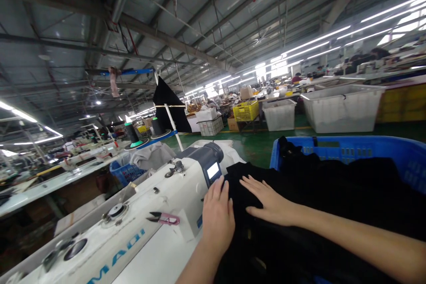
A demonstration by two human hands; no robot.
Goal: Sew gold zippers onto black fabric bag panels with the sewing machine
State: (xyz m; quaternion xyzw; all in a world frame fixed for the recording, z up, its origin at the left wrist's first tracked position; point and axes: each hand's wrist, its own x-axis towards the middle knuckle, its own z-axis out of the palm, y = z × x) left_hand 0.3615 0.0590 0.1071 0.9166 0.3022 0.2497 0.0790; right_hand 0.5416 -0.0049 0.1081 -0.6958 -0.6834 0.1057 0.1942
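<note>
My left hand (pixel 218 217) lies flat on black fabric (pixel 299 213), fingers together, right beside the end of a white sewing machine (pixel 143 213). My right hand (pixel 269 202) rests palm down on the same fabric, fingers slightly spread, just right of the left hand. Neither hand grips anything. The fabric is piled up and spills out of a blue plastic crate (pixel 366 153) on the right.
Pink thread snips (pixel 164 218) lie on top of the machine. Thread cones (pixel 132 135) stand on a rack behind it. Across the green floor stand white bins (pixel 342 108), a yellow crate (pixel 246 111) and other workstations with people far off.
</note>
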